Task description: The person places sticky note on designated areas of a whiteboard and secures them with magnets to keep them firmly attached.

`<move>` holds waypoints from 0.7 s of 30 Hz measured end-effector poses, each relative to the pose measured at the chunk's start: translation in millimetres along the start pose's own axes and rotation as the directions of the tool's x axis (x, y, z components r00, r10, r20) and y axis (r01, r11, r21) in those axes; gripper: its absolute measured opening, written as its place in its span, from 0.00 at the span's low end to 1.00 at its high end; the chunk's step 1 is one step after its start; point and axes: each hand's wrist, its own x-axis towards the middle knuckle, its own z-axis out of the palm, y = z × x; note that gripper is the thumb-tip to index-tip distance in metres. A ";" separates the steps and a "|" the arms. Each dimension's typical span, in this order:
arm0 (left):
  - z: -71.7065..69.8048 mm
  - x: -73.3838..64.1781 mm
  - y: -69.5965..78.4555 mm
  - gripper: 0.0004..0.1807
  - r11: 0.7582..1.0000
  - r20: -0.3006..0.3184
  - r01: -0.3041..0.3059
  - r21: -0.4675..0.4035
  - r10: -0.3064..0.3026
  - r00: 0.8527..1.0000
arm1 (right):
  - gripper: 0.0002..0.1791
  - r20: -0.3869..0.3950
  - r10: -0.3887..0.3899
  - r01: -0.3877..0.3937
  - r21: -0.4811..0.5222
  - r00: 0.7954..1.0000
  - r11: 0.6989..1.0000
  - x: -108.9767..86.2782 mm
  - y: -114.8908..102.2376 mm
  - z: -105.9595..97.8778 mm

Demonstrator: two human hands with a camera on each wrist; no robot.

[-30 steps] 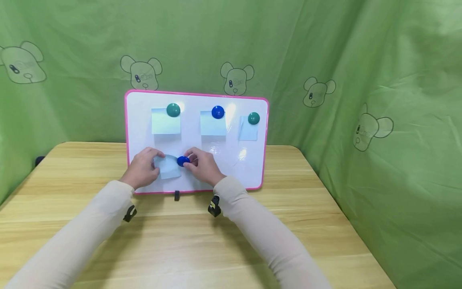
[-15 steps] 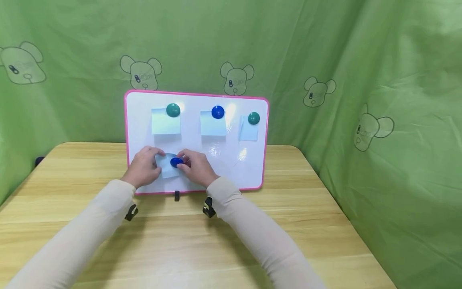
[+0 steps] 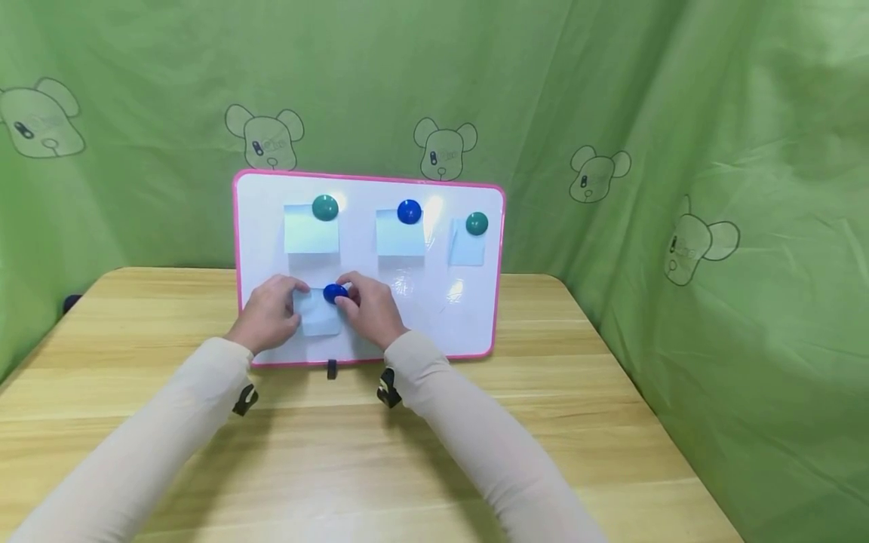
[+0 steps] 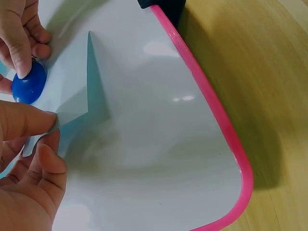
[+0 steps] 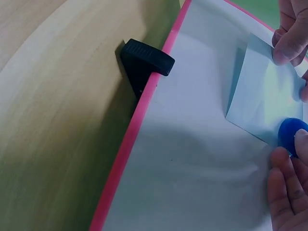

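A light blue sticky note [image 3: 320,317] lies against the lower left of a pink-framed whiteboard [image 3: 434,302]. My left hand [image 3: 268,313] pinches the note's left edge between thumb and fingers, as the left wrist view shows. My right hand [image 3: 372,305] grips a round blue magnet [image 3: 335,293] by its side, over the note's upper right corner. In the right wrist view the magnet [image 5: 289,135] overlaps that corner, and the note's lower edge stands off the board. Part of the magnet is hidden behind my right fingers.
Higher on the board, a green magnet [image 3: 325,207], a blue magnet [image 3: 409,211] and another green magnet [image 3: 477,223] each hold a note. A black clip foot [image 5: 147,57] props the board's lower edge on the wooden table [image 3: 326,467]. Green curtain [image 3: 366,75] hangs behind.
My right hand has moved left with the blue magnet, from beside the note onto its upper right corner, rising slightly at the end. My left hand has stayed at the note's left edge.
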 end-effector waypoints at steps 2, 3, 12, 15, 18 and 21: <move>0.2 -0.1 0.0 0.22 1.000 0.001 0.008 0.001 -0.008 1.000 | 0.13 -0.010 0.009 -0.009 -0.011 1.000 1.000 0.6 -0.9 0.4; 0.4 -0.1 0.0 0.22 1.000 0.003 0.014 0.000 -0.014 1.000 | 0.14 -0.012 0.015 -0.016 -0.017 1.000 1.000 0.7 -1.4 0.6; 1.8 -1.2 -0.7 0.23 1.000 0.020 0.027 -0.004 -0.027 0.999 | 0.16 -0.038 0.086 -0.088 -0.065 0.996 0.994 2.0 -5.5 1.3; 1.7 -1.7 -1.0 0.23 1.000 0.006 0.010 -0.002 -0.010 1.000 | 0.14 -0.062 0.101 -0.106 -0.080 0.993 0.991 1.8 -6.1 0.2; 1.4 -2.3 -0.9 0.23 1.000 -0.002 0.010 -0.004 -0.010 1.000 | 0.11 -0.075 0.108 -0.115 -0.090 0.991 0.989 1.6 -5.9 -1.1; 1.2 -3.0 -1.1 0.23 1.000 -0.010 0.019 -0.008 -0.019 1.000 | 0.11 -0.064 0.107 -0.112 -0.087 0.992 0.990 1.4 -4.9 -1.5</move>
